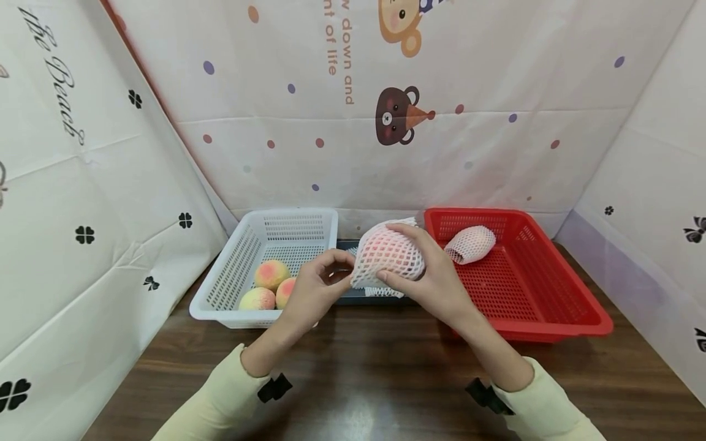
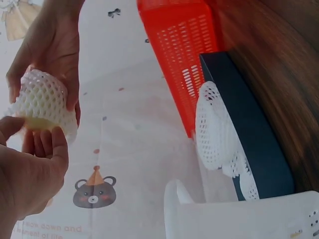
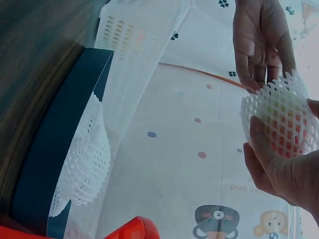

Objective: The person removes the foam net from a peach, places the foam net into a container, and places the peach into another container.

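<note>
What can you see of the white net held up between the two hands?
The net is white, an open lattice that looks like soft foam. It is stretched round a peach, whose pink and yellow show through. The right hand holds it round the body; the left hand pinches its open edge, where bare yellow skin shows. It is held up, clear of the box, and in the head view appears between the white basket and red basket.
</note>
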`<state>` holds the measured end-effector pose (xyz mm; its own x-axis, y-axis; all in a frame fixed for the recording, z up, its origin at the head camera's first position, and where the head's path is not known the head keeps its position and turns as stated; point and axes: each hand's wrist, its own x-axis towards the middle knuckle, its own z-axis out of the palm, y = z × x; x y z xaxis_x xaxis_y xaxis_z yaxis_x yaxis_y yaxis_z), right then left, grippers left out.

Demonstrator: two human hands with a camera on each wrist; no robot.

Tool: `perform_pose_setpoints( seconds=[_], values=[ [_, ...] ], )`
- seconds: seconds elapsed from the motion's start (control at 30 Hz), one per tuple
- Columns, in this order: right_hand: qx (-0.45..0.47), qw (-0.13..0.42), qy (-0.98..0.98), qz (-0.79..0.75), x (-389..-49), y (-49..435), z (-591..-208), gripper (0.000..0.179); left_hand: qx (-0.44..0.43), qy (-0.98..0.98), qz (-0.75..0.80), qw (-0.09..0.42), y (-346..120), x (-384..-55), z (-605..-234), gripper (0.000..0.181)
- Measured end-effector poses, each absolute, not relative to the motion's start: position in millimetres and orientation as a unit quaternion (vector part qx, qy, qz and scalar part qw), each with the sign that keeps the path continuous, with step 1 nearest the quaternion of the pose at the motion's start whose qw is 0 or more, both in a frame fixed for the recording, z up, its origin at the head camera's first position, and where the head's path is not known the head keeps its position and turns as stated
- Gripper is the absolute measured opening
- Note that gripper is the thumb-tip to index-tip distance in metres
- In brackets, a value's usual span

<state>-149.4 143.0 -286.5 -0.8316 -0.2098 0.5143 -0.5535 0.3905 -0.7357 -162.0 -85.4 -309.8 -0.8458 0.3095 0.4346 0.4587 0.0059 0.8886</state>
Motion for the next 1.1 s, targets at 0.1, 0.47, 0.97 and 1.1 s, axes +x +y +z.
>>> perform_pose_setpoints(
  seconds=[0.1, 0.47, 0.97, 1.1],
  values=[
    [0.236, 0.160, -0.806, 0.519, -151, 144, -287, 0.075, -0.287, -0.691, -0.660, 0.065, -85, -161, -309, 0.017],
    [0.255, 0.113, -0.784, 0.554, -150, 143, -295, 0.076, -0.395, -0.628, -0.664, 0.091, -83, -165, -308, 0.055],
    [0.253, 0.090, -0.794, 0.545, -144, 137, -300, 0.074, -0.407, -0.671, -0.607, 0.125, -76, -162, -316, 0.073],
    [0.260, 0.081, -0.792, 0.546, -144, 139, -299, 0.074, -0.404, -0.668, -0.612, 0.129, -78, -161, -316, 0.071]
  ],
)
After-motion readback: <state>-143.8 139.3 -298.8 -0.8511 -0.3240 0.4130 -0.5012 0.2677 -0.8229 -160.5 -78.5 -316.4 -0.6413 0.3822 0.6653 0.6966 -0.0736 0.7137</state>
